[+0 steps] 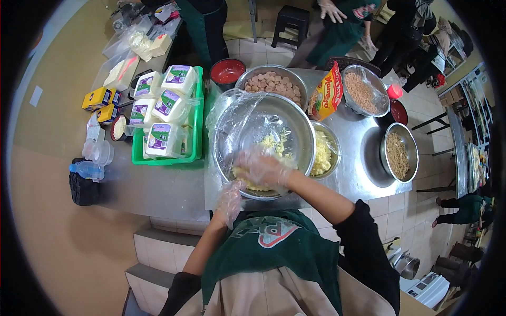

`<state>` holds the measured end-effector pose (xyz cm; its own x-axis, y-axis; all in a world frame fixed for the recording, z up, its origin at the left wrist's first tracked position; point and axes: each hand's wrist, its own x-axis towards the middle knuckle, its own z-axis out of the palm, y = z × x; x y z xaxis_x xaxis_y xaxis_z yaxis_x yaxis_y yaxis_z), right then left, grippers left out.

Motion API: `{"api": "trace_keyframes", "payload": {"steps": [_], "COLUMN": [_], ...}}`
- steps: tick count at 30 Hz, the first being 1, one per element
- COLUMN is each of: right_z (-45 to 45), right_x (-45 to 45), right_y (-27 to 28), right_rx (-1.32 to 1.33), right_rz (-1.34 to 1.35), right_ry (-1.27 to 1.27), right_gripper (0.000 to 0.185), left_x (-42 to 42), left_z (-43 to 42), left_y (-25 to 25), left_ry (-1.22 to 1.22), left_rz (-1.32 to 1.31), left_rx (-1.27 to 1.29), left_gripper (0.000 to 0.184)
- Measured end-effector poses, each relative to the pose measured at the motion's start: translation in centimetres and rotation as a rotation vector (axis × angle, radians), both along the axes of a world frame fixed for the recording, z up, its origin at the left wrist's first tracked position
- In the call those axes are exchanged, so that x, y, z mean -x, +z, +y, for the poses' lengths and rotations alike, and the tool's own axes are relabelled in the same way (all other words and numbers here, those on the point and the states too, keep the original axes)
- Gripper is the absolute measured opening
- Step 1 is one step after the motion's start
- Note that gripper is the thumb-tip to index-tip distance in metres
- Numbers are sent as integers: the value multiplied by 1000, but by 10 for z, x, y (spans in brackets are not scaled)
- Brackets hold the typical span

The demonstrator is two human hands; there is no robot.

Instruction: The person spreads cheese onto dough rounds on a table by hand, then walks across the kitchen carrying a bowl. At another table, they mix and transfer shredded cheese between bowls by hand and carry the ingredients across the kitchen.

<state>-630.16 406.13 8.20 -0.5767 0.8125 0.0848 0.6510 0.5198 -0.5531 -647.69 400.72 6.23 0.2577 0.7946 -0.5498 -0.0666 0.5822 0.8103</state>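
In front of me stands a large metal bowl (307, 124) with pale yellow crumbly food (279, 143) on its bottom and near wall. My right hand (263, 169), in a clear plastic glove, is inside the bowl over the yellow food. Motion smears its fingers, so its grip is unclear. My left hand (230, 201), also gloved, is closed at the bowl's near left rim. Clear plastic wrap (225, 113) hangs over the left rim. A smaller bowl with yellow shreds (321, 154) sits just right of the large one.
A green crate (199, 113) of labelled white packs stands at left. Behind the bowl is a bowl of brown slices (271, 85). A red-yellow bag (328, 95) and bowls of brown crumbs (399, 155) are at right. Other people (337, 31) stand beyond the table.
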Motion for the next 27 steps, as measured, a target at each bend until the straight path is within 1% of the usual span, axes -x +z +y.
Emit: {"api": "trace_keyframes", "payload": {"steps": [1, 3, 4, 5, 6, 7, 9, 10, 11, 12, 13, 14, 16, 17, 18, 19, 20, 21, 22, 23, 24, 25, 26, 27], "right_z": [2, 7, 14, 24, 31, 28, 18, 14, 10, 8, 15, 18, 24, 24, 21, 15, 7, 0, -2, -4, -5, -2, -1, -1], "right_x": [-4, -22, -33, -46, -52, -48, -39, -38, -37, -37, -42, -49, -59, -53, -47, -42, -34, -26, -22, -19, -17, -14, -15, -19], "right_y": [12, 43, 42, 42, 42, 30, -1, 1, 2, 4, 29, 40, 54, 57, 47, 26, 18, 11, 20, 39, 49, 41, 36, 31], "right_rx": [-2, 351, 359, 120, -127, -131, -251, -253, -125, 5, 46, 54, -50, 116, 110, 137, 167, 152, 157, 244, 326, 324, 321, 296], "right_rz": [-2, -163, -163, -23, 118, 120, 24, 22, 5, -8, -34, -32, -290, -441, -439, -291, -143, -93, -91, -24, 44, 122, 125, 137], "right_ry": [5, 144, 151, -80, -309, -306, -340, -338, -111, 112, 98, 99, -367, -376, -382, -335, -287, -292, -293, -195, -95, 7, 8, 112], "right_gripper": [37, 36, 36, 36, 36, 36, 34, 34, 35, 36, 39, 39, 48, 60, 60, 66, 73, 69, 69, 65, 62, 57, 57, 56], "left_x": [-5, 2, 6, 6, 4, 4, 4, 1, -3, -8, -10, -6, 4, 1, -5, -11, -11, -11, -10, -11, -12, -12, -11, -8], "left_z": [-1, -4, -8, -9, -6, -3, 3, 4, 4, 5, 4, 3, 6, 7, 6, 5, 5, 7, 8, 8, 10, 12, 15, 17], "left_y": [8, -8, -15, -13, -9, -8, -7, -3, 2, 6, 11, 7, 4, 7, 9, 13, 15, 16, 18, 24, 33, 41, 48, 53], "left_ry": [29, 53, 72, 78, 88, 90, 132, 155, 178, 241, 304, 305, 185, 182, 190, 201, 199, 160, 122, 123, 105, 87, 87, 71], "left_rz": [30, -22, -68, -67, -88, -98, -156, -183, -210, -200, -186, -183, -126, -123, -162, -204, -205, -189, -171, -168, -109, -50, -48, -28], "left_rx": [-109, -113, -117, -114, -56, -32, 36, 63, 90, 62, 39, 46, 29, 21, 19, 22, 25, 38, 51, 53, 8, -39, -42, -16], "left_gripper": [14, 13, 12, 12, 11, 11, 10, 11, 11, 12, 14, 14, 19, 19, 21, 23, 23, 24, 25, 25, 25, 26, 26, 27]}}
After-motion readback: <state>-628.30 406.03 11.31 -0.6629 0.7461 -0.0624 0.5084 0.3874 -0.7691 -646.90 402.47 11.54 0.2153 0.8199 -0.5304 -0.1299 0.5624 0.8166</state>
